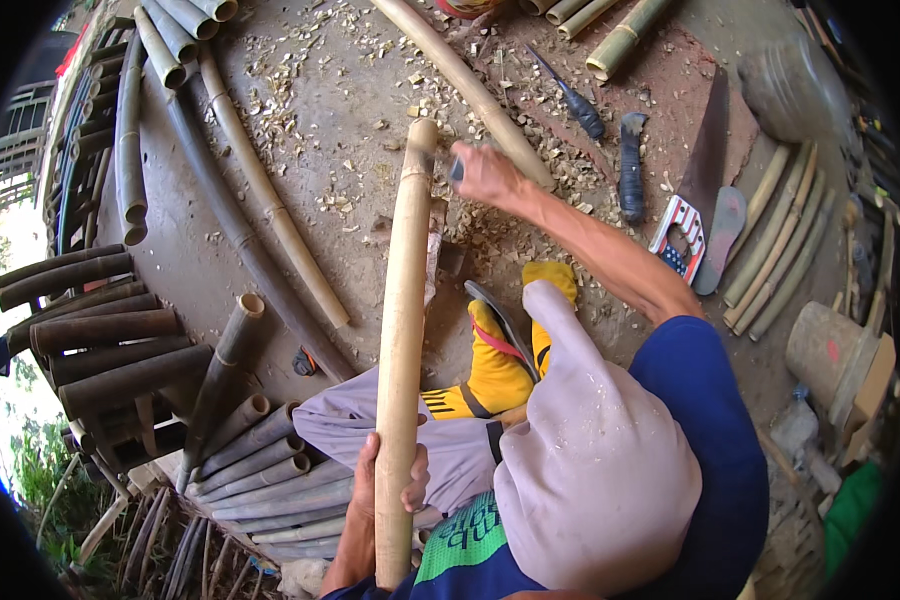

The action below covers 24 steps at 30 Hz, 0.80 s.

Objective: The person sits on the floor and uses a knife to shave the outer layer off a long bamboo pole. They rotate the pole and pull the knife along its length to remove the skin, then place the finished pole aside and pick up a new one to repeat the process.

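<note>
A long pale bamboo pole (401, 310) slants up across my lap, its far end beyond my feet. My left hand (388, 475) is wrapped round its near part, fingers on one side and thumb side on the other. Just right of the pole's far end, my right hand (492, 178) is closed in a fist. A dark grey end of a tool (457, 170) pokes out of that fist; the rest is hidden or blurred, so its kind is unclear. Below the pole's upper part stands a wooden block (435, 250).
A handsaw (705, 150), a dark-wrapped tool (631, 170) and a pointed tool with a black handle (580, 108) lie to the right. Bamboo poles (270, 215) lie on the floor ahead among wood chips (335, 150). Cut bamboo pieces (135, 375) are stacked at the left.
</note>
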Each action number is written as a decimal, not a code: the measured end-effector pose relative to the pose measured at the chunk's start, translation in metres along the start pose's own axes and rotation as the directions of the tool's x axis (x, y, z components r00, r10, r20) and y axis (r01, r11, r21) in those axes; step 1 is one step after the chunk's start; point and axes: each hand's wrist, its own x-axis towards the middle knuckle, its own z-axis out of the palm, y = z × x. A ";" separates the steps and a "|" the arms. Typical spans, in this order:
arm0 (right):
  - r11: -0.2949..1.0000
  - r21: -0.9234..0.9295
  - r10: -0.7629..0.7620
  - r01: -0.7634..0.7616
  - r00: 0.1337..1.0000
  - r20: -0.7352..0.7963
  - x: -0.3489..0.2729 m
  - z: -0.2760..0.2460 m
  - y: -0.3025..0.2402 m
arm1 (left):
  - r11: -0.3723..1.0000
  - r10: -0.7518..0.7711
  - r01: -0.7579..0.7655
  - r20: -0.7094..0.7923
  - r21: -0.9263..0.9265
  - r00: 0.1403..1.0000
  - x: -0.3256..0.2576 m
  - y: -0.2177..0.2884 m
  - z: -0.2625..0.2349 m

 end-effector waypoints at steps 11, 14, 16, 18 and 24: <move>0.997 0.061 0.048 -0.056 0.991 0.128 -0.004 0.000 -0.015 | 0.996 -0.028 0.032 0.058 -0.080 0.998 0.004 0.004 -0.006; 0.990 0.094 -0.113 0.109 0.993 0.039 -0.015 0.004 -0.025 | 0.991 -0.020 0.028 0.067 -0.130 0.998 0.005 0.002 -0.006; 0.997 0.070 -0.049 0.045 0.998 0.050 -0.003 0.005 -0.023 | 0.980 -0.008 0.029 0.103 -0.195 0.995 0.011 0.005 -0.007; 0.997 0.071 0.018 -0.027 0.992 0.126 0.000 -0.006 -0.052 | 0.964 0.014 0.028 0.154 -0.266 0.988 0.013 0.005 -0.012; 0.988 -0.096 -0.120 0.120 0.993 0.008 -0.004 0.002 -0.029 | 0.981 0.019 0.016 0.176 -0.193 0.984 0.021 0.006 -0.013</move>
